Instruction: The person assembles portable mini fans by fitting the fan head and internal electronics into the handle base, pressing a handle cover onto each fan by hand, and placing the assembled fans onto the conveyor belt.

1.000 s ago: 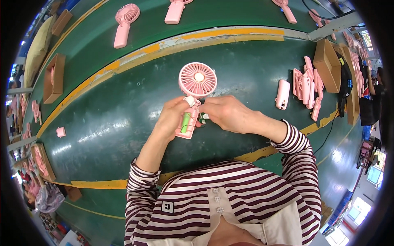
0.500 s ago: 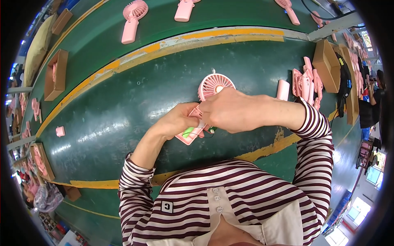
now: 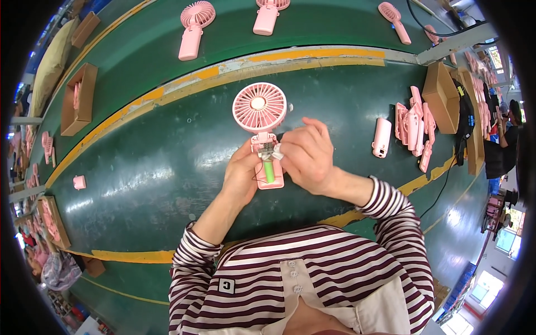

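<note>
A pink handheld fan (image 3: 244, 114) lies in front of me with its round grille pointing away. Its handle is uncovered, showing a green battery cell (image 3: 269, 172), thin wires and a small circuit board (image 3: 264, 147). My left hand (image 3: 241, 172) is closed round the left side of the handle. At the right edge of the board, my right hand (image 3: 308, 159) pinches a small white piece (image 3: 277, 152), which looks soft and crumpled; its exact kind is unclear. A loose pink handle cover (image 3: 382, 137) rests on the table to the right.
Several pink casing parts (image 3: 414, 123) are heaped at the right, beside an open cardboard box (image 3: 443, 96). Pink fans (image 3: 190, 43) lie on the green belt beyond the yellow-edged strip. A small pink part (image 3: 80, 182) and another cardboard box (image 3: 85, 100) are on the left.
The fan has swung from tilted to nearly upright and shifted left. My right hand has drawn back to the handle's right side, uncovering the board and grille.
</note>
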